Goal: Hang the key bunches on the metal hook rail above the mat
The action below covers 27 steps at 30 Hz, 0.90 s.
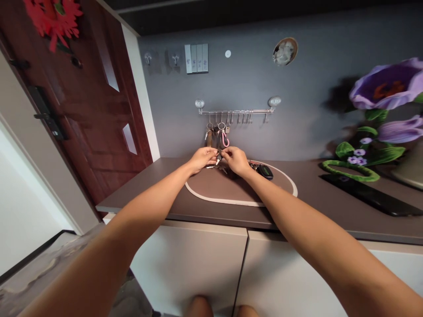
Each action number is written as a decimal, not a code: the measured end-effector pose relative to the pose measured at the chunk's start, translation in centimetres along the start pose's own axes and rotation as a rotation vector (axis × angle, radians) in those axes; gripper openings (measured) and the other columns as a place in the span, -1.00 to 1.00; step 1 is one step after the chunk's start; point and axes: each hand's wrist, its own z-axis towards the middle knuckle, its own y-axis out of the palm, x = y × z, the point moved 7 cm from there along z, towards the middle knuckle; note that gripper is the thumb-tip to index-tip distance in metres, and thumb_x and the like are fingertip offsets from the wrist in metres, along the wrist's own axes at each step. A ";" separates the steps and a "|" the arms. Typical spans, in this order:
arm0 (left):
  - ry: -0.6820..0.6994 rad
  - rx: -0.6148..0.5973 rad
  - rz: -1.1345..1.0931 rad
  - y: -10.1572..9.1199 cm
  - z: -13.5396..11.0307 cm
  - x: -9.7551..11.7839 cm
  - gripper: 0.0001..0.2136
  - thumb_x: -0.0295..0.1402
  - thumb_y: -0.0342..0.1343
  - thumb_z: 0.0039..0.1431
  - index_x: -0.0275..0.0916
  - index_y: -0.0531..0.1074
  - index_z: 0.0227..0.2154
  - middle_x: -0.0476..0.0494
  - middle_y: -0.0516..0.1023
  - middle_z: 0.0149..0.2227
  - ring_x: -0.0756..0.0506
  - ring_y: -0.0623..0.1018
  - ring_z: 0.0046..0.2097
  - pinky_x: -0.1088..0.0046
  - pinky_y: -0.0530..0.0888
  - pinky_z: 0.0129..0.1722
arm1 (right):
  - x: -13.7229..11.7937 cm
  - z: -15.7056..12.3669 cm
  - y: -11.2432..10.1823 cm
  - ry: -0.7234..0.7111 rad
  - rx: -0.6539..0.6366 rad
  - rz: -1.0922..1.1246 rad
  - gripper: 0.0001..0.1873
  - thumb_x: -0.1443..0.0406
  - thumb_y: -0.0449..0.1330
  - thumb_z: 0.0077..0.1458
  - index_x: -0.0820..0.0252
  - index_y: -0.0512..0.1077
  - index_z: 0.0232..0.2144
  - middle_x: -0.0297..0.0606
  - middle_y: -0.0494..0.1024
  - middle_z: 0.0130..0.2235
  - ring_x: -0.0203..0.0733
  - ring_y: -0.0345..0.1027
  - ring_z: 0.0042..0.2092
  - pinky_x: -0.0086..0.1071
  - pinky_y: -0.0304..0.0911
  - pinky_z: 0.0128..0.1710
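My left hand (202, 159) and my right hand (234, 160) meet above a brown oval mat (228, 187) with a cream border. Between my fingers is a small bunch of metal keys (218, 158), with some keys dangling below my hands. Just beyond my right hand, a black key fob (265, 172) and a metal key ring (254, 166) lie on the mat. Close behind my hands, several key rings hang from a metal hook rail (236, 112), including a pink carabiner (225, 139) and a brown strap (209, 138).
The mat lies on a dark brown countertop (307, 185) above white cabinets (188, 264). A black flat slab (370, 193) lies to the right, below a painted flower mural (386, 86). A dark red door (99, 97) stands to the left.
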 end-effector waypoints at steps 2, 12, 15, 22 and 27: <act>-0.010 -0.019 -0.029 0.2 0.0 0.0 -0.84 -0.35 0.02 0.13 -0.37 0.34 -0.31 -0.08 0.45 -0.43 0.09 0.47 -0.39 0.39 0.43 -0.16 | 0.4 0.1 -0.1 0.026 0.018 0.058 -0.81 0.30 0.04 0.03 0.24 0.43 -0.41 -0.26 0.48 -0.36 -0.29 0.28 -0.31 -0.44 0.14 -0.23; 0.011 -0.075 0.031 0.7 0.1 -0.5 -0.84 -0.36 0.06 0.10 -0.36 0.37 -0.31 -0.10 0.48 -0.39 0.07 0.48 -0.32 0.39 0.38 -0.14 | 2.2 0.3 1.0 0.164 0.035 0.491 -0.78 0.22 0.07 -0.05 0.28 0.38 -0.43 -0.29 0.46 -0.40 -0.33 0.27 -0.38 -0.44 0.20 -0.29; 0.025 -0.111 0.099 1.1 -0.1 -0.4 -0.83 -0.35 0.08 0.07 -0.36 0.39 -0.32 -0.12 0.49 -0.38 0.05 0.48 -0.30 0.42 0.37 -0.16 | 2.3 0.4 0.9 0.170 0.045 0.571 -0.78 0.21 0.09 -0.07 0.28 0.38 -0.42 -0.29 0.46 -0.39 -0.34 0.28 -0.36 -0.43 0.21 -0.27; 0.077 -0.070 0.232 0.8 0.1 -0.3 -0.86 -0.38 0.04 0.08 -0.36 0.39 -0.36 -0.12 0.48 -0.39 0.05 0.46 -0.33 0.47 0.38 -0.25 | 2.6 0.6 0.4 0.184 0.087 0.607 -0.72 0.16 0.09 -0.06 0.28 0.37 -0.38 -0.30 0.43 -0.40 -0.36 0.25 -0.38 -0.43 0.22 -0.28; 0.204 0.005 0.468 0.2 0.2 0.5 -0.85 -0.36 -0.02 0.09 -0.33 0.40 -0.39 -0.12 0.49 -0.39 0.03 0.46 -0.37 0.50 0.38 -0.31 | 2.5 0.4 -0.1 0.172 0.099 0.626 -0.73 0.16 0.07 -0.04 0.27 0.35 -0.38 -0.33 0.39 -0.44 -0.38 0.22 -0.43 -0.43 0.23 -0.31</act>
